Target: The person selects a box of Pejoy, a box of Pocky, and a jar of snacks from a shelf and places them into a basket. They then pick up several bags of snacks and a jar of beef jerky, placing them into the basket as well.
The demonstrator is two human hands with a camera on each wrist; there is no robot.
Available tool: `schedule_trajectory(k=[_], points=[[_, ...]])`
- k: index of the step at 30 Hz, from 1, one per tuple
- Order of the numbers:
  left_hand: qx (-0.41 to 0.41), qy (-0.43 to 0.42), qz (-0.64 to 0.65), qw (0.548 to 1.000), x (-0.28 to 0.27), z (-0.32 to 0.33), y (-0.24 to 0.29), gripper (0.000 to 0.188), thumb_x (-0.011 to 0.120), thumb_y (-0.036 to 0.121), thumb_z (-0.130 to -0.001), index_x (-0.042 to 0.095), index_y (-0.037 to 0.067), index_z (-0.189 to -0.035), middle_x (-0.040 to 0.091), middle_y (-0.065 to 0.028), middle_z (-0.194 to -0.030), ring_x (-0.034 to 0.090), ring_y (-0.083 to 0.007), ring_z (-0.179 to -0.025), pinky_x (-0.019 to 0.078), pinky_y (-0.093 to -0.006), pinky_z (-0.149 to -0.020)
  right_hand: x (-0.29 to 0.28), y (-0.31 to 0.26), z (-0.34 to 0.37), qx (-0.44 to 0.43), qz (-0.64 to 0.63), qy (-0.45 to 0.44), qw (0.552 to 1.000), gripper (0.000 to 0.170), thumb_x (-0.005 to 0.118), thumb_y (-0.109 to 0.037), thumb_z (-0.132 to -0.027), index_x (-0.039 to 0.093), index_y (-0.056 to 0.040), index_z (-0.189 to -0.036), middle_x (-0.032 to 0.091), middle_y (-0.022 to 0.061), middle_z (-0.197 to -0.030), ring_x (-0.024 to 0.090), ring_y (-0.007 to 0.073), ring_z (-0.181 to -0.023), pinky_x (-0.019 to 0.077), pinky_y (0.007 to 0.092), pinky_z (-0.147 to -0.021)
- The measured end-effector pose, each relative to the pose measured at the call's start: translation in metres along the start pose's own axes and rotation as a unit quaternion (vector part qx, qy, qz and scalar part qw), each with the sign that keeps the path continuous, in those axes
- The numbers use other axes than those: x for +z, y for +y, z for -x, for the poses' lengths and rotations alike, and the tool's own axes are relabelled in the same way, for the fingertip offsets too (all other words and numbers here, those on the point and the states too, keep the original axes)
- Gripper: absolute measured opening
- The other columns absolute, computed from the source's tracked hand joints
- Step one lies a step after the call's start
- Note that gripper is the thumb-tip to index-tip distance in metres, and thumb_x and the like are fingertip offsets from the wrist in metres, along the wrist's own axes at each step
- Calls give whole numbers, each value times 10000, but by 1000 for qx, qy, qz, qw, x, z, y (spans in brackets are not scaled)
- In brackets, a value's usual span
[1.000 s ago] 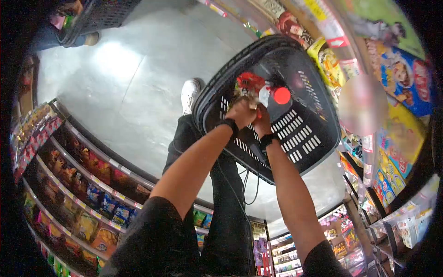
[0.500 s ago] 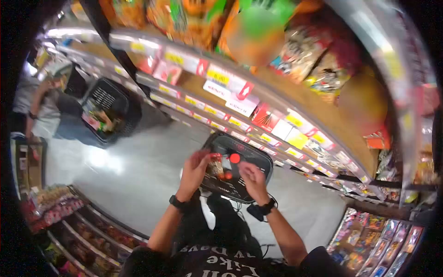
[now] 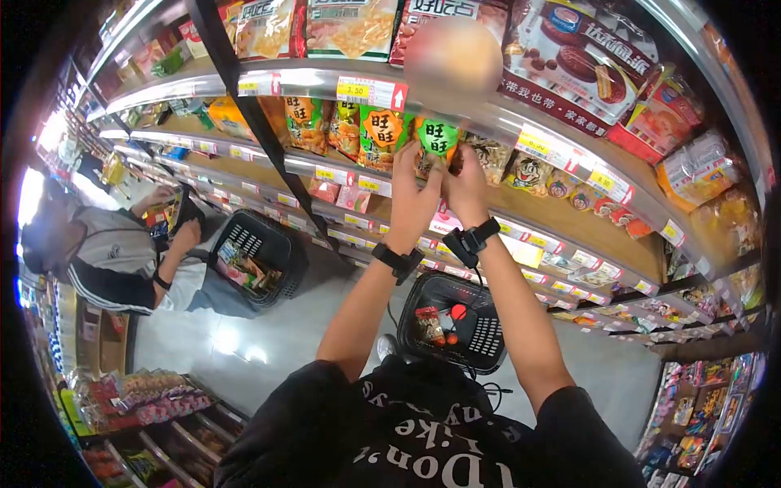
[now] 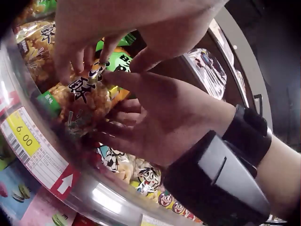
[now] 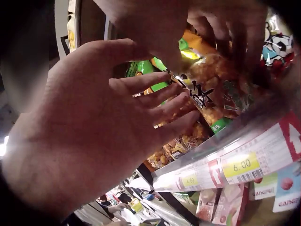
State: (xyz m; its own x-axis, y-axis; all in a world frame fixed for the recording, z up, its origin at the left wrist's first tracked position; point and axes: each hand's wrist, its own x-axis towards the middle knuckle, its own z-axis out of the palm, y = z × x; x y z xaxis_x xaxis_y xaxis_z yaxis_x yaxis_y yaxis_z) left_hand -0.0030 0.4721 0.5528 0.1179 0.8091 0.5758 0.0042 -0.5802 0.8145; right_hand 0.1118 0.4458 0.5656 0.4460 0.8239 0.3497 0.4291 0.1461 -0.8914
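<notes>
The green-and-orange printed snack bag (image 3: 437, 138) is glossy, crinkled plastic film. The curved clear shelf-edge strip (image 3: 309, 79) looks like smooth, shiny plastic over white-and-yellow paper price labels (image 3: 358, 91); the brown shelf board (image 3: 569, 225) resembles matt wood. The black slotted basket (image 3: 486, 333) is plastic, the black lettered T-shirt (image 3: 358, 431) matt cloth, the pale grey floor (image 3: 325, 305) smooth and reflective

On your left: a person (image 3: 110, 264) in a striped-sleeve top, near a black basket (image 3: 275, 241) with packets inside
Top shelf: brown carton (image 3: 582, 61) printed with biscuits — the price label (image 3: 358, 91) on the edge reads 3.50
Underfoot: your grey floor (image 3: 301, 354), shiny
</notes>
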Motion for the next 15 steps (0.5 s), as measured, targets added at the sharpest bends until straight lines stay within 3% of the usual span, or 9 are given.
schedule_trajectory(k=[2,7,10,11,13,14,15], points=[[12,-2,-12,1000,-1,1,-1,468,657,139,-915,533,3,-1346,545,-142,-1331,542,-247,-1216,483,-358,-945,-4,-17,8,36,-51,-16,998,449,736,-252,-905,580,41,-1208,711,179,-1013,682,286,-901,517,376,-811],[-5,-27,-8,1000,-6,-1,0,476,654,130,-920,523,13,-1362,533,-131,-1354,546,-245,-1219,491,-363,-944,-6,-23,10,-6,-13,8,1000,413,747,-223,-904,594,32,-1189,697,157,-1016,667,228,-890,514,347,-796],[43,-24,16,999,-8,2,18,451,640,126,-943,525,15,-1364,543,-130,-1346,550,-224,-1219,479,-355,-967,-13,-27,18,10,-47,45,998,425,760,-237,-899,598,29,-1188,684,128,-1036,652,201,-902,514,332,-803],[33,-41,41,998,-13,7,25,459,654,101,-921,527,3,-1351,553,-144,-1329,552,-238,-1215,461,-364,-995,-19,-33,25,-10,-101,59,993,433,771,-257,-896,604,24,-1180,672,98,-1046,634,167,-911,512,315,-808],[11,-73,91,993,-24,20,46,478,680,51,-877,529,-22,-1324,574,-172,-1295,555,-267,-1207,425,-380,-1050,-36,-34,49,-16,-71,86,994,406,765,-263,-906,615,21,-1154,672,88,-1022,623,138,-895,507,291,-789],[-58,-79,131,987,-30,30,58,467,680,59,-892,531,-15,-1329,580,-156,-1287,561,-243,-1192,433,-365,-1040,-48,-47,66,-9,-48,96,994,385,763,-265,-909,624,19,-1127,670,75,-971,616,120,-862,500,275,-765],[-129,-85,171,973,-39,43,73,457,680,66,-908,532,-8,-1333,586,-140,-1278,567,-219,-1176,441,-349,-1029,-61,-65,87,61,-58,70,994,355,760,-265,-914,630,14,-1091,652,47,-909,594,97,-812,483,258,-730]])
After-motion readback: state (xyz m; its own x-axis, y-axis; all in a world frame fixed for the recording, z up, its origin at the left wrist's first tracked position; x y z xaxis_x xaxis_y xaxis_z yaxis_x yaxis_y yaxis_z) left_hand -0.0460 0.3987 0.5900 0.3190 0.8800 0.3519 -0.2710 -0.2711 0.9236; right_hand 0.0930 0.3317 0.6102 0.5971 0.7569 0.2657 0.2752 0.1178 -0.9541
